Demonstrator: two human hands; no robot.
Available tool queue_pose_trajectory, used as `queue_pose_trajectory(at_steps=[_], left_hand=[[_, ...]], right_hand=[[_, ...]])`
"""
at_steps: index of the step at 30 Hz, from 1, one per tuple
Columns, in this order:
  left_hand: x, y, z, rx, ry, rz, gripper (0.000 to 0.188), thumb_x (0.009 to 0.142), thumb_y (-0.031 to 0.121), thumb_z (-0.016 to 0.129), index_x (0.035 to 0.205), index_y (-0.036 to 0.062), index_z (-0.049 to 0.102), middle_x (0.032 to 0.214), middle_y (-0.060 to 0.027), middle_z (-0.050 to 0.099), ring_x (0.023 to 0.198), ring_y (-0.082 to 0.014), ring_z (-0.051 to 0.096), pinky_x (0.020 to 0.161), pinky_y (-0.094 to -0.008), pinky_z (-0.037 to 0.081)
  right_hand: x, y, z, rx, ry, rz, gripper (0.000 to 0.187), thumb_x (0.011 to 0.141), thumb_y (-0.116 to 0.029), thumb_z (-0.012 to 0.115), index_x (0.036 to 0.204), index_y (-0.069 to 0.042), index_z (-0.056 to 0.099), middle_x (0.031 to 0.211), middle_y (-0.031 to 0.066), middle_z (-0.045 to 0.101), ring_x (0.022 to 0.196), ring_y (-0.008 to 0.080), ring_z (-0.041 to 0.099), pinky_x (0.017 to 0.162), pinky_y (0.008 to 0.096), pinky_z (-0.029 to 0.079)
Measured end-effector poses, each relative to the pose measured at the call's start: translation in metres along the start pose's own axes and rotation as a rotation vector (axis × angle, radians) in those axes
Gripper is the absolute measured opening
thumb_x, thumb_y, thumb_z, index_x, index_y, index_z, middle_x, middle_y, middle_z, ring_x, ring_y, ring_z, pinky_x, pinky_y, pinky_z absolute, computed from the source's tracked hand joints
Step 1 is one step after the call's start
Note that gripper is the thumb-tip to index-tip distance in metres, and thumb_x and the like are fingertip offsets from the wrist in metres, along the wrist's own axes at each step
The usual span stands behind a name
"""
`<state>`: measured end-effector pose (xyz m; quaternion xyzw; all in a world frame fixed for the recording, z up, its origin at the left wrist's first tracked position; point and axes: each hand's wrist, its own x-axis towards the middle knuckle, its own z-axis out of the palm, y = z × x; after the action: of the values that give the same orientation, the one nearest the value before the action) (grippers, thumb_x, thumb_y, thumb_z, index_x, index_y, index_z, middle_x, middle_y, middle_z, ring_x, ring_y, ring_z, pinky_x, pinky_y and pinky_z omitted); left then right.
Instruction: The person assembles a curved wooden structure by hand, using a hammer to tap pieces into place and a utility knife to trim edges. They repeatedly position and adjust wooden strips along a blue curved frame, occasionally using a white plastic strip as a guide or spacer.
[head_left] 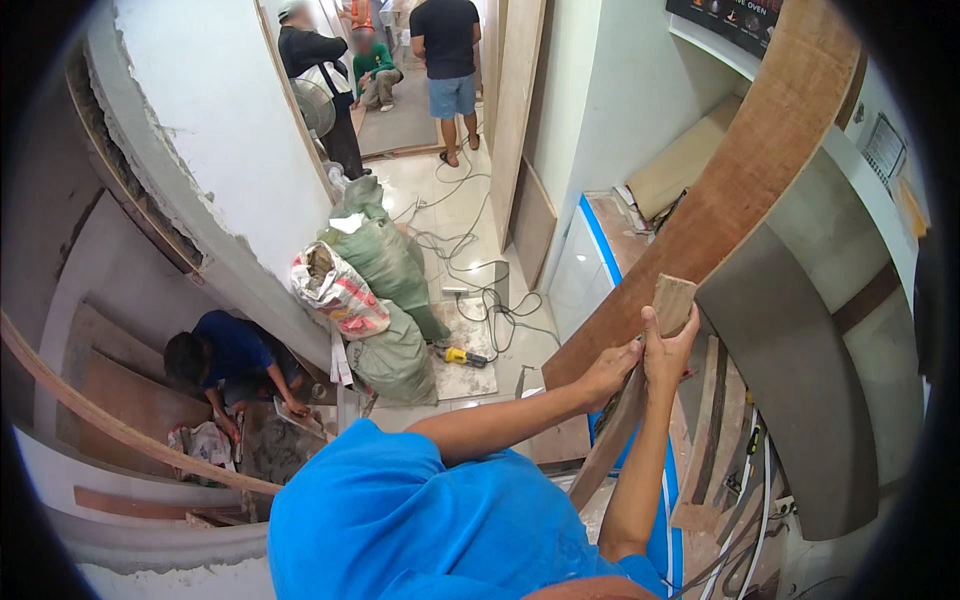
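Note:
A narrow wooden board (676,294) stands tilted in front of me at the right, with its pale upper end pointing away. My right hand (668,352) is closed around it just below that end, thumb up along the side. Close by on the left, my left hand (612,374) grips the same board, and its fingertips are partly hidden. The lower part of the board runs down between my forearms toward my body. Beside both hands rises a wide brown plywood sheet (735,200), which passes behind the board.
Stuffed sacks (385,255) stand by the left wall. A yellow power tool (462,357) and tangled cords (480,240) lie on the floor. A person in dark blue (235,350) crouches at left; others (447,45) are in the far doorway. Wood strips (712,430) lie at right.

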<state>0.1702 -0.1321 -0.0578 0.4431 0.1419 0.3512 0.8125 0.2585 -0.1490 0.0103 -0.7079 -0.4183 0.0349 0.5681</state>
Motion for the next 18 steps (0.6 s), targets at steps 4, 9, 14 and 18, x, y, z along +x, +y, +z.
queue_pose_trajectory(at_steps=[4,9,14,18], left_hand=[[-0.011,0.014,0.008,-0.007,0.125,0.018,0.045,0.106,0.038,0.036,0.119,0.001,0.058,0.114,-0.0049,0.061,0.104,-0.0113,0.054,0.094,-0.0287,0.042],[0.003,-0.02,-0.022,0.025,0.118,0.141,0.043,0.106,0.034,0.035,0.115,-0.0002,0.059,0.109,-0.0044,0.063,0.099,-0.0105,0.055,0.091,-0.0286,0.043],[0.004,-0.02,-0.01,-0.162,0.232,0.115,0.041,0.105,0.037,0.042,0.102,0.0015,0.062,0.094,-0.0017,0.061,0.086,-0.0089,0.052,0.079,-0.0267,0.044],[0.014,-0.039,-0.028,-0.083,0.227,0.077,0.041,0.104,0.036,0.043,0.112,0.0,0.062,0.104,-0.0043,0.064,0.093,-0.0102,0.057,0.083,-0.0277,0.047]], right_hand=[[0.007,-0.021,0.008,-0.167,-0.053,0.135,0.089,0.067,-0.051,0.083,0.128,0.003,0.045,0.119,0.0241,0.059,0.112,0.036,0.057,0.095,0.0423,0.044],[0.005,-0.01,0.022,-0.152,-0.014,0.086,0.071,0.066,-0.041,0.083,0.112,0.002,0.052,0.101,0.0247,0.065,0.096,0.0403,0.063,0.084,0.0442,0.048],[0.009,0.007,0.024,-0.122,-0.022,0.111,0.062,0.064,-0.032,0.08,0.108,0.002,0.053,0.098,0.023,0.066,0.092,0.0388,0.065,0.082,0.0435,0.049],[0.012,0.013,0.027,-0.013,-0.045,0.074,0.059,0.063,-0.027,0.08,0.107,0.002,0.054,0.097,0.0198,0.065,0.089,0.0337,0.065,0.08,0.0409,0.05]])
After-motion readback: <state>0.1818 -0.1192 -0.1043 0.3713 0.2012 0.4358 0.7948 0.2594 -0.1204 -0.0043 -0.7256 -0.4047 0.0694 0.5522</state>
